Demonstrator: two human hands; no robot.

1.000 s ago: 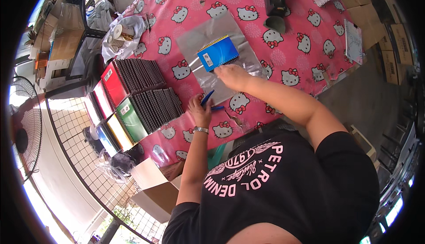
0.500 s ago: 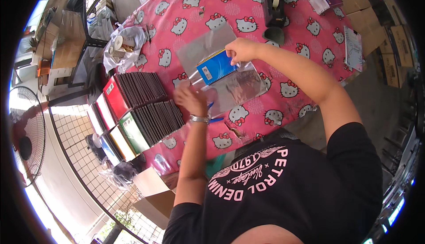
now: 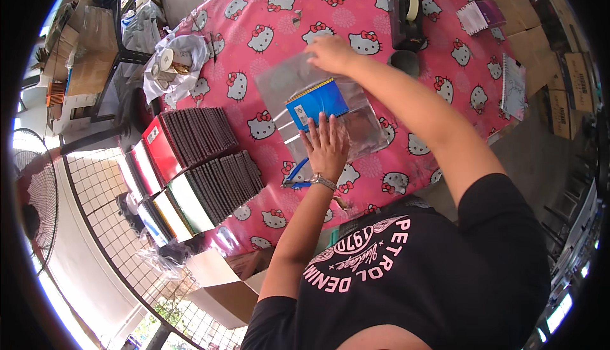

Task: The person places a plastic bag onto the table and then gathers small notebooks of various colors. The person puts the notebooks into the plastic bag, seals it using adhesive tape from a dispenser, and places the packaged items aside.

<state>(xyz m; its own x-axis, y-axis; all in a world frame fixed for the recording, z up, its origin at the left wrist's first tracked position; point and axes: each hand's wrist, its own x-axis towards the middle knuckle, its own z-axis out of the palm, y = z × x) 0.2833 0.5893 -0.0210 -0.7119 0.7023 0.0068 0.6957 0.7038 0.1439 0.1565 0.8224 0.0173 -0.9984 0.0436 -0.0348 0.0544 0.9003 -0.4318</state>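
A blue spiral notebook lies on a clear plastic sheet spread on the pink cartoon-cat tablecloth. My left hand rests flat on the plastic at the notebook's near edge, fingers spread. My right hand reaches across to the sheet's far edge with its fingers curled on the plastic. A blue-handled tool lies on the cloth just left of my left wrist; I cannot tell what kind it is.
Two rows of dark spiral notebooks with coloured covers stand at the left. A black tape dispenser and a dark round object sit beyond my right arm. Other things around: a plastic bag with cups, notebooks at the right, cardboard boxes below.
My right hand left the notebook and moved to the sheet's far edge. My left hand rose from the blue tool and came down flat by the notebook, which now lies flat.
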